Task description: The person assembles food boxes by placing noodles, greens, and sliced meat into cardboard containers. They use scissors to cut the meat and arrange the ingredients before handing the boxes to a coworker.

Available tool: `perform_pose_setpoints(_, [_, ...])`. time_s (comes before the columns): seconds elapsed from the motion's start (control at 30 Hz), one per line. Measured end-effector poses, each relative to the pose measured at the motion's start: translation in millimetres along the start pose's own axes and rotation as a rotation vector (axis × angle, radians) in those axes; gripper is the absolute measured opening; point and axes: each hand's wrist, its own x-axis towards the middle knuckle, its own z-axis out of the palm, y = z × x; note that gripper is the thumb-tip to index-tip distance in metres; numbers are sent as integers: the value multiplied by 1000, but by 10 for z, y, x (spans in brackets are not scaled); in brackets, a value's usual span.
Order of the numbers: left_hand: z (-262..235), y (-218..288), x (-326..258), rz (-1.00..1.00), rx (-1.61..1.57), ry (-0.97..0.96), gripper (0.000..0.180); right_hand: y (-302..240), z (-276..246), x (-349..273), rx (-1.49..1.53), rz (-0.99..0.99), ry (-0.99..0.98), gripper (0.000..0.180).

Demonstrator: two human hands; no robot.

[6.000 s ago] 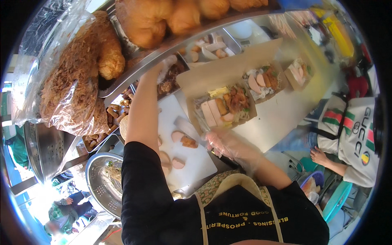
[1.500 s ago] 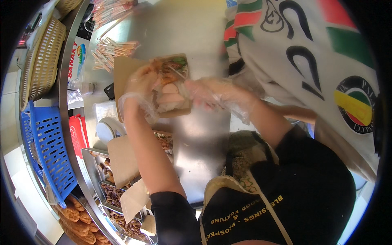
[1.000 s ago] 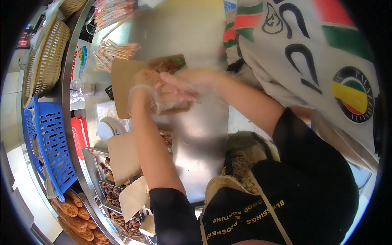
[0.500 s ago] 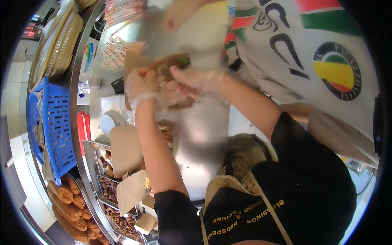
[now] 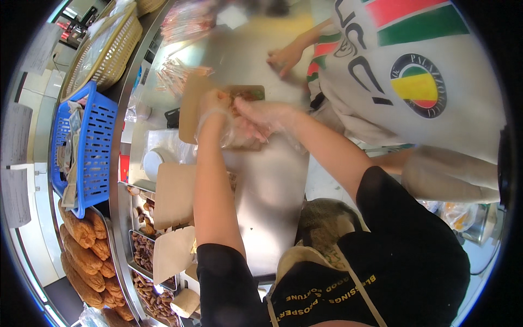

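An open brown cardboard takeaway box [image 5: 251, 146] lies on the steel counter, food with some green in it showing near its far side. Over the box, my left hand [image 5: 214, 109], in a clear plastic glove, has its fingers curled together. My right hand [image 5: 267, 117], gloved the same way, reaches in from the right; its thumb points toward the left hand and its fingers bend below. The two hands nearly meet and hide much of the food. Blur and the loose gloves conceal what is between the fingers.
Beyond the box lie wrapped sticks [image 5: 182, 76]. At left are a blue plastic basket [image 5: 97, 150], fried dough sticks [image 5: 81, 256], trays of brown food [image 5: 155, 294] and open cardboard boxes [image 5: 174, 196]. A co-worker's hand [image 5: 286, 57] rests on the counter at right.
The view has shifted slightly, so the left-side things sit further right. My hands stay over the box, closer together. The co-worker's hand has drawn back toward the right.
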Motion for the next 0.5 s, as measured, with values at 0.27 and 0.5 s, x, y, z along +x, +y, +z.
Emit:
perform_pose_setpoints(0.27, [23,223,-151,-22,147,253,16,156,-33,97,15,-67,83,78])
perform_pose_setpoints(0.5, [-611,301,-1144,0,-274,285,10,303,95,-544,-6,-6,-126,70])
